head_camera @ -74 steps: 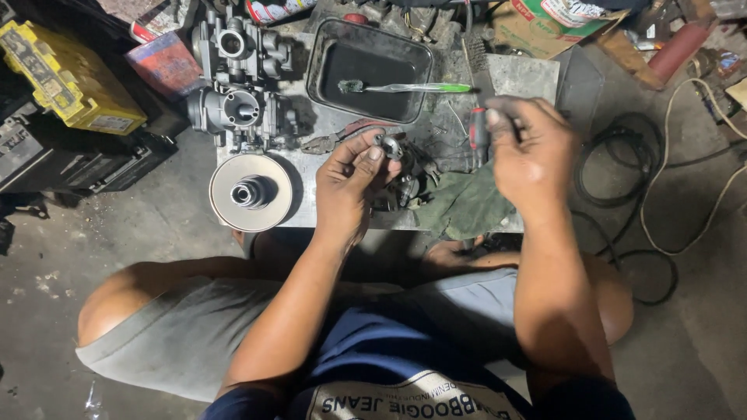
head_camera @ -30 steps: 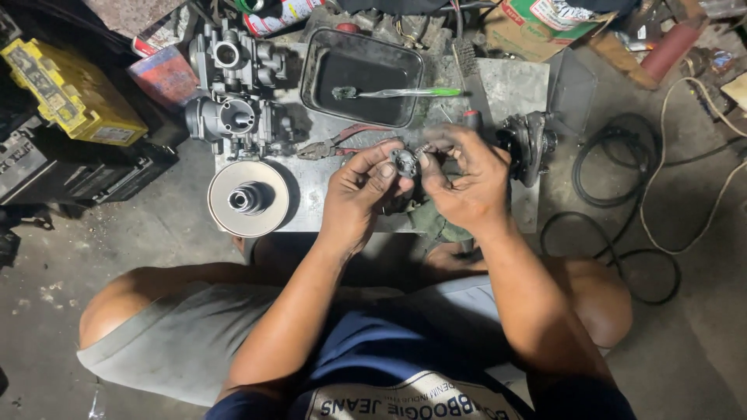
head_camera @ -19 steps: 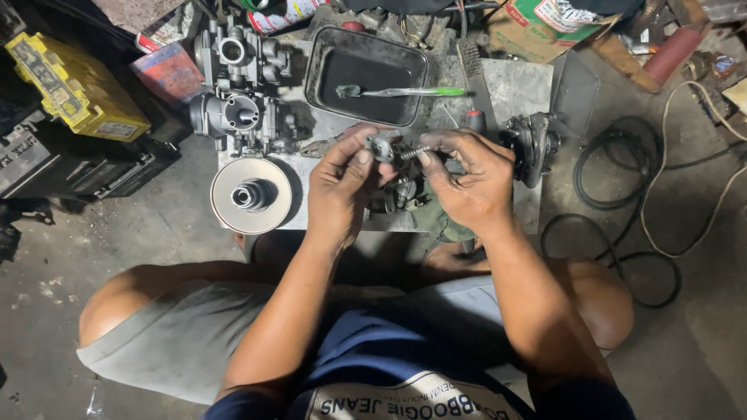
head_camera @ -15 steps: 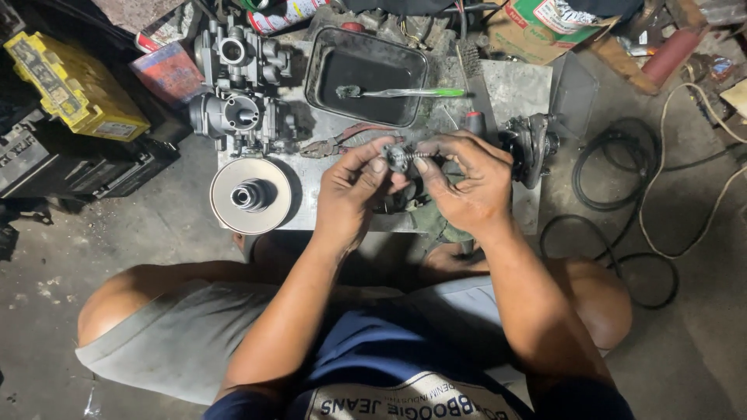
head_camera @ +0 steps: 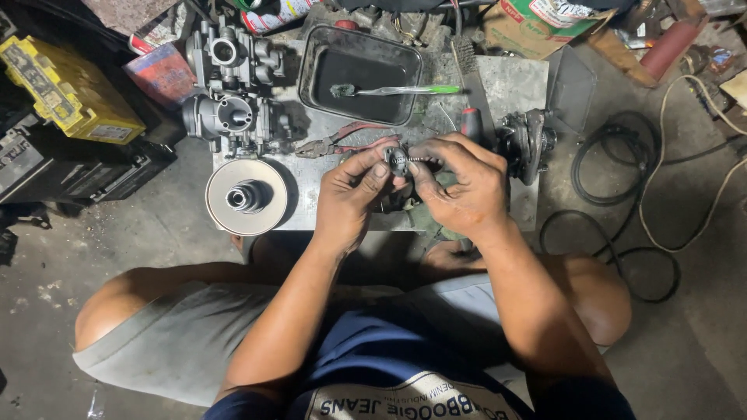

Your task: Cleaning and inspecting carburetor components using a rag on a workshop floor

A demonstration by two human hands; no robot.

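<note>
Both hands, left hand & right hand, pinching small metal part

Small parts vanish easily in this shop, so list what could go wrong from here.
The small metal part is pinched only by fingertips of the left hand and right hand; it may slip and drop off the slab onto the cluttered floor. The pliers beside the hands could be knocked off.

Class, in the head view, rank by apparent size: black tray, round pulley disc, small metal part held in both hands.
1. black tray
2. round pulley disc, clearly smaller
3. small metal part, pinched between left hand and right hand
</note>
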